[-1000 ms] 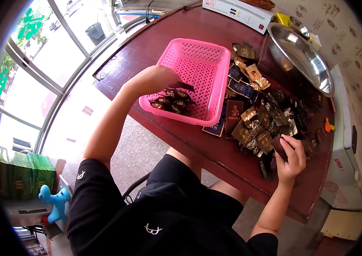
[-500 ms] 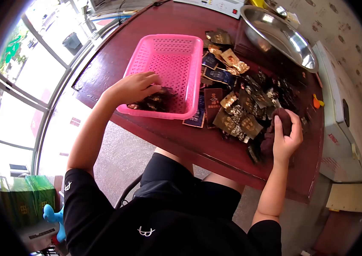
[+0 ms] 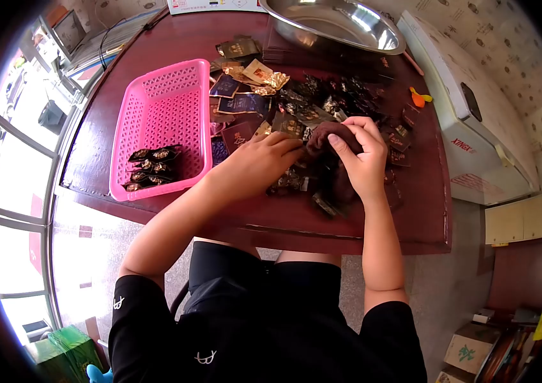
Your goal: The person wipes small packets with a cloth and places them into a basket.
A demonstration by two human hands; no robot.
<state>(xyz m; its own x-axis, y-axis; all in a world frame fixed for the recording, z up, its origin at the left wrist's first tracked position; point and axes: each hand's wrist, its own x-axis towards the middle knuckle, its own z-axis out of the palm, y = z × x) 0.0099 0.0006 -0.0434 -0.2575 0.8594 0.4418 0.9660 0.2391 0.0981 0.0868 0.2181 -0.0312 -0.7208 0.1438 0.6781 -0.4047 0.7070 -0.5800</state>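
My right hand (image 3: 363, 153) is closed on a dark brown cloth (image 3: 327, 138) over the pile of small foil packets (image 3: 290, 124). My left hand (image 3: 259, 161) is beside the cloth, its fingers pressed together and curled down at the packets; whatever lies under its fingertips is hidden. To the left stands a pink perforated plastic basket (image 3: 162, 80). Several dark, shiny packets (image 3: 154, 168) lie in a row at its near end. Blue packets (image 3: 243, 103) and gold packets (image 3: 262, 73) lie between the basket and the pile.
A steel bowl (image 3: 338, 25) stands at the back of the dark red table (image 3: 386, 223). Behind it sits a white device (image 3: 213, 5). An orange and yellow item (image 3: 419, 97) lies near the right edge, close to a white appliance (image 3: 469, 127).
My left hand has left the packets in the basket and come right, next to the cloth over the pile. My right hand still holds the cloth. The camera view has shifted right.
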